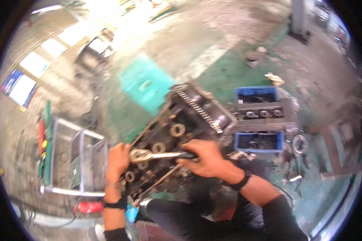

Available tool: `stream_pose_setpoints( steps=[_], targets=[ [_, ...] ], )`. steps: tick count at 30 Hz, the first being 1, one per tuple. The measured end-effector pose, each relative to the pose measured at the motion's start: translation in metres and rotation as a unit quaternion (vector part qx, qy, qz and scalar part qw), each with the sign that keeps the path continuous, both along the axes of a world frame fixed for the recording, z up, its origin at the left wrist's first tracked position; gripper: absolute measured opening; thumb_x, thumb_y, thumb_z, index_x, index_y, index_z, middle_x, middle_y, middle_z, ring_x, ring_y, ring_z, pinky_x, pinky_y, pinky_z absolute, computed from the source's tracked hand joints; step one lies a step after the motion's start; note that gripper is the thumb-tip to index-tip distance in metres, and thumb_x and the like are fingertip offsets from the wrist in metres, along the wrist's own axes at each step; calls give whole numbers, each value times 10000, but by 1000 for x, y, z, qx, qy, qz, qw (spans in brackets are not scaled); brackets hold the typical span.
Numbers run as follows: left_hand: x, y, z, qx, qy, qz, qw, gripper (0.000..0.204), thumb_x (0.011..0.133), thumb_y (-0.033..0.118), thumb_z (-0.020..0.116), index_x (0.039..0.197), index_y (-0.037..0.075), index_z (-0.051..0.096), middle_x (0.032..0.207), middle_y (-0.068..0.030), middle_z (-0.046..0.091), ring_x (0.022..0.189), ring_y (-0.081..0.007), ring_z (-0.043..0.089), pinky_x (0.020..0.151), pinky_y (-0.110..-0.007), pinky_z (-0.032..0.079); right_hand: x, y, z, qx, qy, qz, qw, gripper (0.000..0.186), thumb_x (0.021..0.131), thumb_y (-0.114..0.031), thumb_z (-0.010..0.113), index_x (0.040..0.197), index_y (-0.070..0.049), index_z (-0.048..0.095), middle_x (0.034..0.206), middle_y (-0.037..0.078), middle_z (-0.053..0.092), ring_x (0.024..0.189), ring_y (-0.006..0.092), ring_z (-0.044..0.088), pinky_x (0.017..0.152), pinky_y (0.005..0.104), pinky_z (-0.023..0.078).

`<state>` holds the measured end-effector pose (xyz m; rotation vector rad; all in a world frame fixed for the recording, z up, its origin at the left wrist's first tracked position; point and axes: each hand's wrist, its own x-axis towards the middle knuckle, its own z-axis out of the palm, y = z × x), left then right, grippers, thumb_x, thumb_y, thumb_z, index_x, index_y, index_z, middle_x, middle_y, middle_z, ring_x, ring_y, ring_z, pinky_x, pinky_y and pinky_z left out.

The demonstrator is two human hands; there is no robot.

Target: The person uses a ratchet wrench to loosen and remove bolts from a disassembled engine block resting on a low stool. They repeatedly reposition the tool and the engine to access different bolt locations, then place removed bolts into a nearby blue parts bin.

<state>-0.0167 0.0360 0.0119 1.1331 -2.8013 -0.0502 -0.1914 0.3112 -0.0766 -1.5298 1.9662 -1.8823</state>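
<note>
A dark, greasy engine block [181, 116] lies slanted in front of me, with several pale round rings on its open face. My right hand [205, 157] is closed round the black handle of a ratchet wrench [161, 156], which lies level across the block. The wrench's round head sits at the left, close to my left hand [118, 161]. That hand is curled over the block's left edge, its fingertips partly hidden. What the ratchet head sits on is hidden beneath it.
Right of the block, a long metal engine part [265, 114] lies between two blue bins [241, 141]. A grey divided tray [84, 160] stands at the left beside a red cylindrical object [90, 207]. A turquoise sheet [142, 82] lies beyond the block.
</note>
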Motion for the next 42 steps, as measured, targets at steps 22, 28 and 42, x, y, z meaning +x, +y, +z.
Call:
stream_pose_setpoints(
  steps=[22, 28, 42],
  targets=[
    [5, -22, -21, -11, 147, -83, 986, 284, 741, 26, 734, 926, -22, 524, 787, -150, 579, 754, -218, 523, 704, -362, 436, 2, -10, -14, -25, -32, 24, 999, 299, 786, -241, 792, 945, -36, 642, 816, 121, 629, 762, 353, 637, 632, 450, 485],
    [-6, -6, 11, 64, -68, 52, 994, 432, 831, -57, 601, 1259, -51, 536, 1157, -235, 587, 1095, -353, 566, 972, -376, 426, 2, -5, -7, -36, -37, 33, 998, 302, 782, -239, 798, 941, -34, 644, 815, 120, 627, 754, 351, 633, 624, 447, 479],
    [-2, 22, 12, -22, 33, -53, 998, 288, 930, 241, 610, 871, -41, 617, 859, -299, 631, 856, -494, 597, 723, -510, 477, -1, 1, -1, -15, 9, 8, 1000, 388, 777, -259, 823, 1036, -2, 692, 854, 162, 673, 756, 335, 677, 660, 406, 543]
  ],
)
